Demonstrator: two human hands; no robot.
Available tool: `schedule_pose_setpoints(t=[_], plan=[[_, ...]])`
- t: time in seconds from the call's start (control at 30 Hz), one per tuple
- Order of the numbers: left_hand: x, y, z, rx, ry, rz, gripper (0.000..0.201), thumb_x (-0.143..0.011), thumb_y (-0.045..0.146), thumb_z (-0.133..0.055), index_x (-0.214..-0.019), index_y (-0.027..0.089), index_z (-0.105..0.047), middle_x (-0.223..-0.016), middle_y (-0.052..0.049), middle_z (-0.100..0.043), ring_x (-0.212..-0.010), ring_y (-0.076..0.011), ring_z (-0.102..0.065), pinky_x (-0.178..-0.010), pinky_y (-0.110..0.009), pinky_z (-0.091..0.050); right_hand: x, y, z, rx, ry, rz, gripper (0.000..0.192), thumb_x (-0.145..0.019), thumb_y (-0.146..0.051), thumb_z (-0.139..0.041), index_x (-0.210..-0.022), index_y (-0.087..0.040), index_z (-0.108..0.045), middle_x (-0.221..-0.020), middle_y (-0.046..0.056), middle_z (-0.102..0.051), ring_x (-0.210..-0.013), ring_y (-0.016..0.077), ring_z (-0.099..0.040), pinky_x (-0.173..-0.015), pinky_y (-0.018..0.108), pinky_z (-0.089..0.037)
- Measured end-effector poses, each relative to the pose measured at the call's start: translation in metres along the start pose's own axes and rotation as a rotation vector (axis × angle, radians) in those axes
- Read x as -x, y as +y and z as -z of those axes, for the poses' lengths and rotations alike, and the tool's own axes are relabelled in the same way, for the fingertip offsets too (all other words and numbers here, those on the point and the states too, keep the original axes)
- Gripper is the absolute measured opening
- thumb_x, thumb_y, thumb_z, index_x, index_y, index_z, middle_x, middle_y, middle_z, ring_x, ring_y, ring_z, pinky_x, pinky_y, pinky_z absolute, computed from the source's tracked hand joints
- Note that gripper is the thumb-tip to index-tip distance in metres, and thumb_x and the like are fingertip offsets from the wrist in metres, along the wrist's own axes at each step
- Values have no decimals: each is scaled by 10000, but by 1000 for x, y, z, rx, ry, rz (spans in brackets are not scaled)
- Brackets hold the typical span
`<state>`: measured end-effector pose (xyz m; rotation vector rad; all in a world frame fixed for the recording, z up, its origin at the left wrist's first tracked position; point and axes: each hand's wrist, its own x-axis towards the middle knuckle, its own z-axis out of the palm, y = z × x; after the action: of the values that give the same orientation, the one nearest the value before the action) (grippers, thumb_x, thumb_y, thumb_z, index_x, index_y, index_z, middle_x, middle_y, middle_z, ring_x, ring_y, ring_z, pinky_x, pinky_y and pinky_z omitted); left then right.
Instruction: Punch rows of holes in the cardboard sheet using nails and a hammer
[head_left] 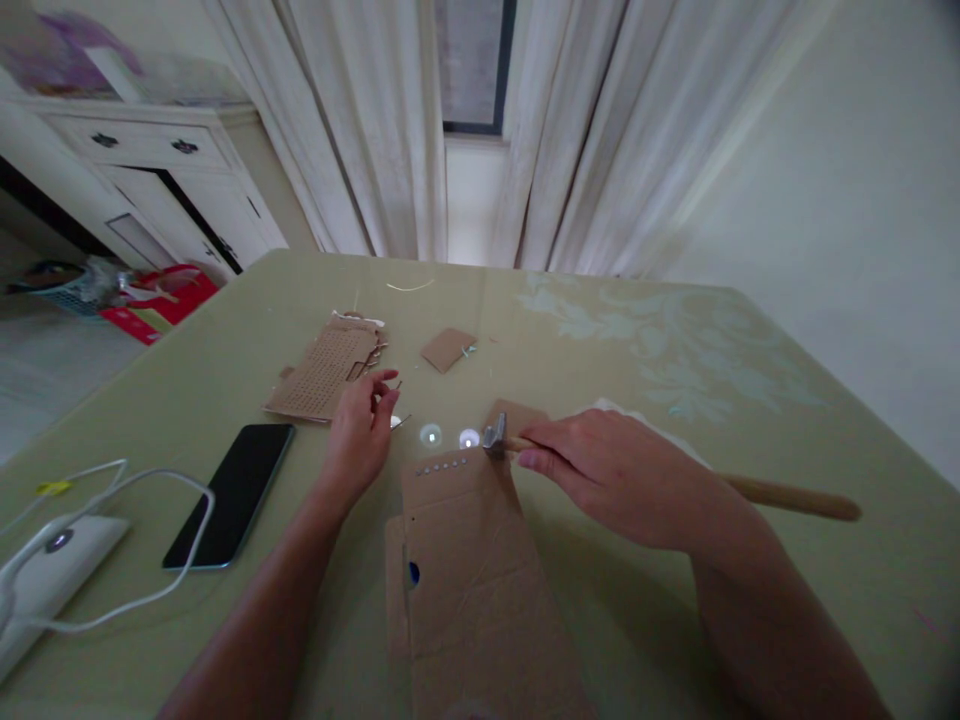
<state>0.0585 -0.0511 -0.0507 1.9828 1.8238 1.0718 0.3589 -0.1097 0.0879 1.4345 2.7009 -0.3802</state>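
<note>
White curtains (390,130) hang behind a pale green surface (750,400) with a faint leaf pattern on its far right part, and a white cabinet (157,170) stands at the left wall.

From the head camera, a long cardboard piece (472,590) lies directly in front of the person, with its long axis running away from the body. Along its far edge there is a row of small shiny nail heads (442,467). The right hand (607,475) is closed around a small hammer (496,436) very near the metal head, and the smooth wooden handle (787,495) goes out to the right, behind the wrist. The hammer head rests just at the far right corner of the cardboard, beside the end of the nail row, so this hand is the nearer one to the nails.

The left hand (360,435) is just beyond the far left corner of the cardboard, with fingers curled together; it seems to pinch something thin, maybe a nail, but it is too small to be sure. Further away lie a perforated cardboard sheet (322,375) and a small cardboard scrap (448,348), both matte brown. At the left are a glossy black phone (232,490) and a white device (52,565) with a cable.
</note>
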Motion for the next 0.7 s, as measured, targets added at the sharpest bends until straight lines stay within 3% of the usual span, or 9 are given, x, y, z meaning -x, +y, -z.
schedule_pose_setpoints(t=[0.1, 0.2, 0.43, 0.7], plan=[[5, 21, 16, 351, 61, 32, 262, -1026, 401, -616, -1126, 188, -729, -942, -50, -751, -767, -186, -653, -689, -299, -508, -1, -1, 0, 11, -6, -10, 372, -1177, -410, -446, -1056, -221, -743, -942, 72, -801, -826, 266, -746, -678, 363, -354], [17, 44, 26, 551, 38, 29, 213, -940, 404, -772, -992, 199, -746, -897, -32, -781, -761, -176, -673, -673, -284, -498, 0, -2, 0, 17, -15, -11, 388, -1178, -409, -435, -1022, -213, -732, -939, 79, -800, -823, 266, -746, -666, 360, -339], [38, 72, 26, 381, -191, -176, 111, -1004, 281, -722, -1023, 273, -831, -948, 8, -823, -804, -172, -671, -766, -310, -493, 0, -1, 2, 26, -35, -42, 408, -1175, -422, -434, -975, -209, -718, -910, 79, -797, -809, 271, -746, -652, 357, -320], [40, 75, 21, 278, -221, -322, 125, -1009, 207, -719, -1057, 278, -810, -936, 25, -822, -839, -186, -691, -799, -328, -459, 1, -2, 4, -54, -37, -16, 388, -1174, -394, -456, -983, -205, -736, -927, 72, -794, -832, 239, -729, -700, 341, -369]])
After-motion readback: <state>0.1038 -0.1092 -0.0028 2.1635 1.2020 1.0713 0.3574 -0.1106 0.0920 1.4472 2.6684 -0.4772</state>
